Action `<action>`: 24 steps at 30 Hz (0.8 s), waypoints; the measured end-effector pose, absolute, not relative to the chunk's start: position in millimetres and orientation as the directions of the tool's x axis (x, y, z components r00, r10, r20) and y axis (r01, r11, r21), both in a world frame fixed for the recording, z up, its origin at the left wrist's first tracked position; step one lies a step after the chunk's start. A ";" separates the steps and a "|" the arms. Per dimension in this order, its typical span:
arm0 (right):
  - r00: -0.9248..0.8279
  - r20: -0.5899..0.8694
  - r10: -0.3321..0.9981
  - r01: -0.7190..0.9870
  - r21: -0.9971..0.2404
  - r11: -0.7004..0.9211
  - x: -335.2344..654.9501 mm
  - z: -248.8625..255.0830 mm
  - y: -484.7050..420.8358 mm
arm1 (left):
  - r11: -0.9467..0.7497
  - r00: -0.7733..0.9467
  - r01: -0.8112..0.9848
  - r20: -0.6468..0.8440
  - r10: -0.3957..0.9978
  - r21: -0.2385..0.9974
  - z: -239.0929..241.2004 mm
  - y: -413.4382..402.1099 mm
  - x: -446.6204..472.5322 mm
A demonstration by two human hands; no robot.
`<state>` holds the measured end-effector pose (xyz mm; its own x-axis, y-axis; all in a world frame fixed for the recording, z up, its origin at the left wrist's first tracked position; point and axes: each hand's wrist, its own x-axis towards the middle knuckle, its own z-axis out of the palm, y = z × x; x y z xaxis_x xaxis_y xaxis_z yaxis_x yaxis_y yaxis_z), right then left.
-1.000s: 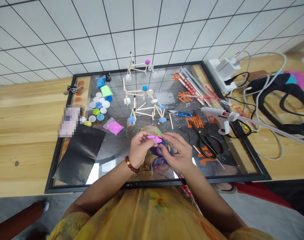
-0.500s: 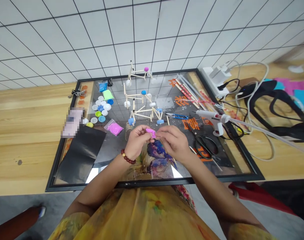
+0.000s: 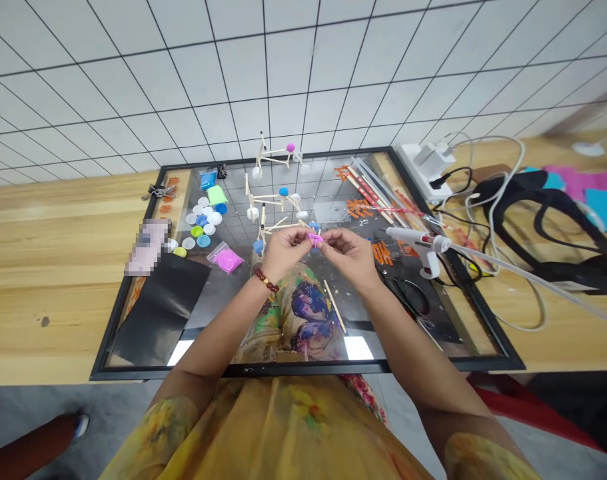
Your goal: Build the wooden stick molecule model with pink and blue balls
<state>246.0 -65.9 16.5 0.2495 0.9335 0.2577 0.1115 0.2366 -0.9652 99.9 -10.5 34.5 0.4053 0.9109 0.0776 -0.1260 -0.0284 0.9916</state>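
Observation:
Between the fingertips of both hands is a small piece of pink modelling clay (image 3: pixel 314 239). My left hand (image 3: pixel 287 253) pinches it from one side, and my right hand (image 3: pixel 350 257) pinches it from the other. Just behind them stands a small stick model (image 3: pixel 278 227) with blue wheels, partly hidden by my fingers. Two more stick models stand farther back, one with a blue ball (image 3: pixel 284 191) and one with a pink ball (image 3: pixel 290 147). A bag of pink clay (image 3: pixel 228 260) lies left of my hands.
Several bottle caps (image 3: pixel 196 231) and a black sheet (image 3: pixel 163 307) lie left. On the right are a glue gun (image 3: pixel 420 243), black-handled scissors (image 3: pixel 410 297), sticks (image 3: pixel 368 190), a power strip (image 3: pixel 423 173) and tangled cables. A loose stick (image 3: pixel 335 305) lies near me.
Both hands have moved up and away from me with the pink clay, now in front of the nearest stick model. The right fingers have closed more on the clay.

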 end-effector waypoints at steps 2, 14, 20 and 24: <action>0.274 0.218 0.937 0.083 -0.976 0.203 246.3 14.2 -66.9 | -0.006 0.407 -0.135 0.061 0.911 0.991 32.1 -12.9 101.9; 0.335 0.261 0.905 0.126 -0.965 0.232 240.1 21.3 -74.2 | 0.191 0.438 -0.232 -0.072 0.896 0.954 44.4 -24.7 97.4; 0.240 0.185 0.953 -0.052 -0.978 0.203 238.9 29.1 -79.4 | -0.019 0.363 -0.144 0.071 0.929 0.989 49.0 -29.2 94.4; 0.271 0.172 0.947 -0.088 -0.975 0.202 237.2 28.0 -77.1 | -0.174 0.328 -0.097 0.196 0.924 0.980 49.3 -32.0 93.4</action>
<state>237.2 -77.1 28.0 0.2711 0.9471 0.1717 -0.0884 0.2022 -0.9753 93.4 -32.0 49.3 0.3280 0.9241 0.1963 -0.0974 -0.1736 0.9800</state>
